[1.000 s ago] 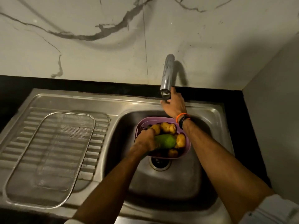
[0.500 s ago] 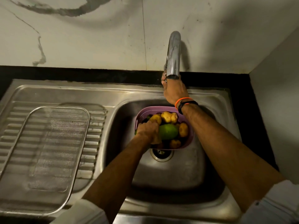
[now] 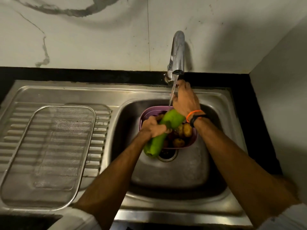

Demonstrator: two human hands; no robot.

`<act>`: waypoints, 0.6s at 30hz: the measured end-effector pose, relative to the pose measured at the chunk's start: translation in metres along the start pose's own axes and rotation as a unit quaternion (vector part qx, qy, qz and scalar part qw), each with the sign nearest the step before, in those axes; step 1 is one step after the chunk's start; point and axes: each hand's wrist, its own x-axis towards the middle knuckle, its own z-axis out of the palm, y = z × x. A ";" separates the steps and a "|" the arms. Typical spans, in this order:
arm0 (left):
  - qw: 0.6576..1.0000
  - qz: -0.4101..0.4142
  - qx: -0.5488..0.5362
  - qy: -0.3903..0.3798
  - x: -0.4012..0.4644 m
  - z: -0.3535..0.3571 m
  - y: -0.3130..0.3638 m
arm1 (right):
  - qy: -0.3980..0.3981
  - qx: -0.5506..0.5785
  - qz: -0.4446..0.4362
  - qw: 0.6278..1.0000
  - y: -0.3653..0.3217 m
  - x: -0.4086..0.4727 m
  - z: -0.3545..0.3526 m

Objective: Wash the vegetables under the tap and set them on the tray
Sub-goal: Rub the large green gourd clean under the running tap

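Observation:
My left hand [image 3: 153,128] grips a long green vegetable [image 3: 172,119] around its middle and holds it tilted over a purple basket [image 3: 193,141] in the sink basin. Its upper end lies under a thin stream of water [image 3: 172,95] running from the chrome tap [image 3: 177,53]. Several potatoes [image 3: 185,130] and darker vegetables sit in the basket. My right hand [image 3: 184,98] is just below the spout, beside the stream, fingers curled and nothing visible in them. A wire mesh tray [image 3: 48,155] lies empty on the ribbed drainboard at the left.
The steel sink basin [image 3: 174,176] has a drain [image 3: 167,155] just in front of the basket. A black counter strip and a white marble wall stand behind; a plain wall closes the right side.
Water now runs from the tap. My left hand has lifted the green vegetable out of the basket and tilted it under the stream. My right hand has dropped slightly from the spout.

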 end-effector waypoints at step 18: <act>0.869 0.109 -0.480 -0.056 -0.037 0.018 0.014 | -0.091 0.364 0.136 0.917 -0.025 -0.066 0.020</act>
